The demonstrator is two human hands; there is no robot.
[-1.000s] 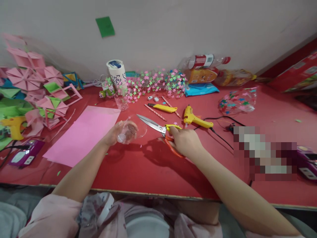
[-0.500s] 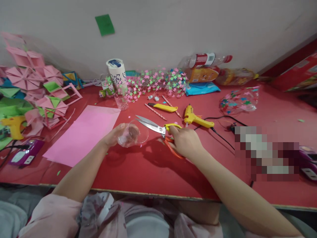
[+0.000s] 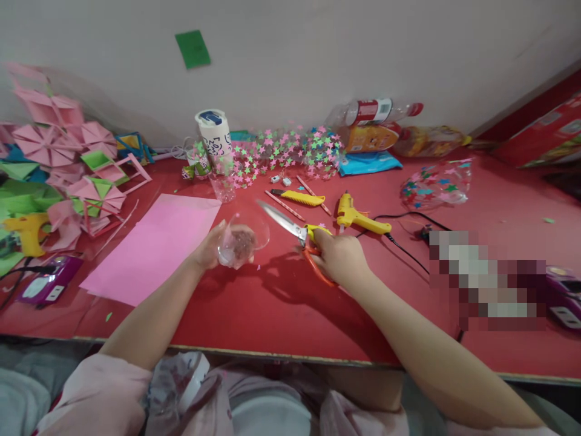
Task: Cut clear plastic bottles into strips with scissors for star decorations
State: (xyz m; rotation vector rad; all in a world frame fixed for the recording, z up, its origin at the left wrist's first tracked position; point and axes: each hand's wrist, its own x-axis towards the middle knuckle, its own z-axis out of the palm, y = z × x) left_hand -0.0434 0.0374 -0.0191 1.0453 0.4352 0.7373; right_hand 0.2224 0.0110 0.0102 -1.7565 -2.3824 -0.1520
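A clear, rounded plastic piece [image 3: 247, 238] that looks like a cut bottle end is held above the red table. The fingers of my left hand [image 3: 212, 247] wrap around its left side and underneath. To its right, my right hand [image 3: 341, 257] grips the scissors [image 3: 282, 221] by their yellow and orange handles. The blades look nearly closed and point up and left, apart from the plastic. Behind them lie a yellow utility knife [image 3: 302, 197] and striped straws [image 3: 285, 204].
Pink paper sheets [image 3: 157, 245] lie at left, beside folded paper shapes [image 3: 82, 145]. A yellow glue gun [image 3: 361, 218] with a cord rests at right. Star-covered plastic [image 3: 281, 148], a white tumbler [image 3: 214, 130] and bottles [image 3: 376, 112] line the wall.
My left hand has tilted the plastic piece, its rim now facing more upward. The scissor blades have come closer together and moved slightly right, away from the plastic.
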